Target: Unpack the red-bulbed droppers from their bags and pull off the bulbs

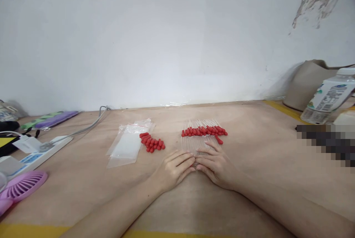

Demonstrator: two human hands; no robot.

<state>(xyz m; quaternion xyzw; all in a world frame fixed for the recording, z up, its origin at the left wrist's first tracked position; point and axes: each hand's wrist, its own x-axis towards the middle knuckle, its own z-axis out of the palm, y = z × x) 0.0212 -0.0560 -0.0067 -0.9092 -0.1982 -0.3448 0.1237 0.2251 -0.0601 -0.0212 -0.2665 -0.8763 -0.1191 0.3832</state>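
Note:
My left hand [177, 167] and my right hand [216, 165] meet at the fingertips over the near ends of a row of thin clear tubes [188, 143]. Both hands have their fingers bent in and pinched together; whatever they hold there is too small and hidden to make out. Red rubber bulbs [203, 131] form a line across the tubes, with pale tapered tips [206, 122] behind them. One red bulb [219, 140] sits out of line, near my right fingers. Left of the row lies a loose pile of red bulbs [151, 142].
Clear zip bags [126, 145] lie beside the pile. Further left are a power strip [50, 153] with a grey cable, a pink fan [26, 186] and a purple pouch [57, 119]. A plastic bottle [328, 95] and a beige container [301, 84] stand at the right, by the wall.

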